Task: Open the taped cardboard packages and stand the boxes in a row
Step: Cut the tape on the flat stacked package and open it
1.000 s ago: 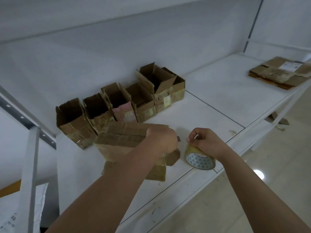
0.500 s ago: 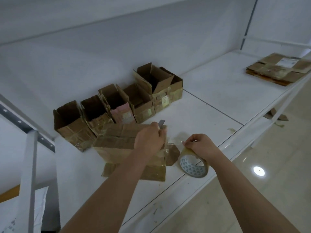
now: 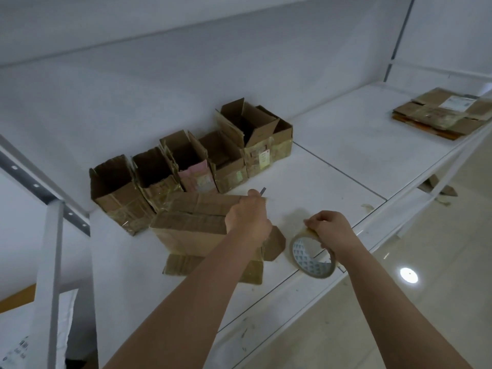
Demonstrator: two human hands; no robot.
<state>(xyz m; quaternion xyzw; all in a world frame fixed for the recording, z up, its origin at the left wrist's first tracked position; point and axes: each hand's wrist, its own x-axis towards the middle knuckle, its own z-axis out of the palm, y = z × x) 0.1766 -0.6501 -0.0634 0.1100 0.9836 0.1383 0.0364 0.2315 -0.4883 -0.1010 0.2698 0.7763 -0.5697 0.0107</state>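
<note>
Left hand (image 3: 247,222) hides the brown box's (image 3: 186,230) right end, gripping a thin blade (image 3: 263,191); at its 3 o'clock, right hand (image 3: 330,230) pinches the tape roll (image 3: 311,258)

Both forearms bare to the frame edge; no sleeves, gloves, watch or rings visible. Left hand (image 3: 247,222) and right hand (image 3: 330,230) bare.
</note>
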